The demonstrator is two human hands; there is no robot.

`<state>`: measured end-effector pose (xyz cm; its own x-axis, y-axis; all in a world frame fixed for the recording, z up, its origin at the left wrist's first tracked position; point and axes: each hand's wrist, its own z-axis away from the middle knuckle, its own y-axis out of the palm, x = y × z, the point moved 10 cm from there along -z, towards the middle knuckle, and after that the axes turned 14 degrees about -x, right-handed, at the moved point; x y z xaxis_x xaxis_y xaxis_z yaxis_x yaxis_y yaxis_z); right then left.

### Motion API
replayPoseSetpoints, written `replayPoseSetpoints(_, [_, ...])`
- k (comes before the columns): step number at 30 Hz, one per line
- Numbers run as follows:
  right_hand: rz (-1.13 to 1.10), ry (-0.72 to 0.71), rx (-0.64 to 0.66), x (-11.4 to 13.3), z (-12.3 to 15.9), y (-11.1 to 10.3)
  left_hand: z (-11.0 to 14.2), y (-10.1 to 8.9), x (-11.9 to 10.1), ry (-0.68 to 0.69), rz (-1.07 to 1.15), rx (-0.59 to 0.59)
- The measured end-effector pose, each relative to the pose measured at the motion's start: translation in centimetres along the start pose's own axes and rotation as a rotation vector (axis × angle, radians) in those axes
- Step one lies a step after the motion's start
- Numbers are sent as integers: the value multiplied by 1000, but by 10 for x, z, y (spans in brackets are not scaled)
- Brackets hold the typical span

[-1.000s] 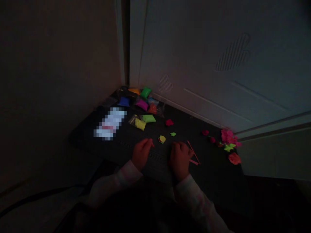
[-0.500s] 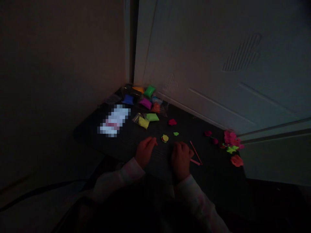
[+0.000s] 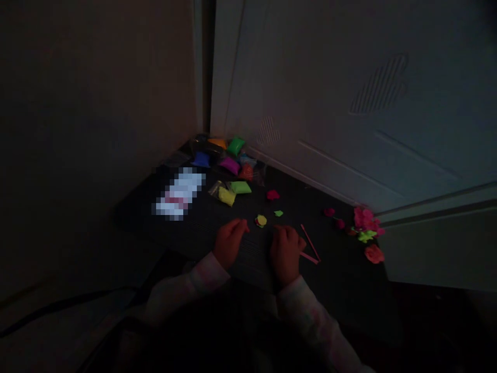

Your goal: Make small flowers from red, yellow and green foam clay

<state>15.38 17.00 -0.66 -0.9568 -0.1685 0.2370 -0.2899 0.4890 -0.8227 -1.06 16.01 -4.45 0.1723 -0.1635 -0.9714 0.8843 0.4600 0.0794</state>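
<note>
My left hand is closed just over the near part of the dark table, its fingertips pinched together; anything between them is too dark to make out. To its right, my right hand rests with curled fingers, its contents hidden. Beyond and between the hands lies a small layered yellow piece with red at its edge. A little green piece and a crimson lump sit farther back. Beside my right hand are a thin pink stick and a flat pink strip.
Yellow and light green clay-like packets lie mid-table, with several coloured bags such as a purple one behind. A bright blurred-out screen is at left. Pink flower shapes and an orange rose line the right edge, near a white panel.
The whole view shifts slightly right, then back left. Both hands keep nearly the same closed pose, and the pieces on the table stay in place.
</note>
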Motion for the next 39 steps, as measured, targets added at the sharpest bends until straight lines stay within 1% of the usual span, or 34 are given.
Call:
replayPoseSetpoints(3, [-24,56,-42,-15,-4,-5,0,0,0,5,3,2])
replayPoseSetpoints(5, [-26,75,-50,-18,-4,-7,0,0,1,4,0,2])
replayPoseSetpoints(10, [-26,32,20,-5,1,2,-1,1,4,1,-6,8])
replayPoseSetpoints(12, [-36,37,27,-6,1,2,-1,1,2,7,-2,6])
replayPoseSetpoints(18, [-51,133,-37,-27,-4,-7,0,-1,-2,12,9,-15])
replayPoseSetpoints(24, [-31,87,47,-16,1,4,-1,0,1,2,11,-6])
replayPoseSetpoints(31, [-6,163,0,-30,-2,-3,-1,-1,3,-4,37,-12])
replayPoseSetpoints(36, [18,126,64,-23,2,4,-1,-1,5,-19,48,-7])
replayPoseSetpoints(39, [10,131,66,-25,0,4,-1,0,5,-18,57,-8])
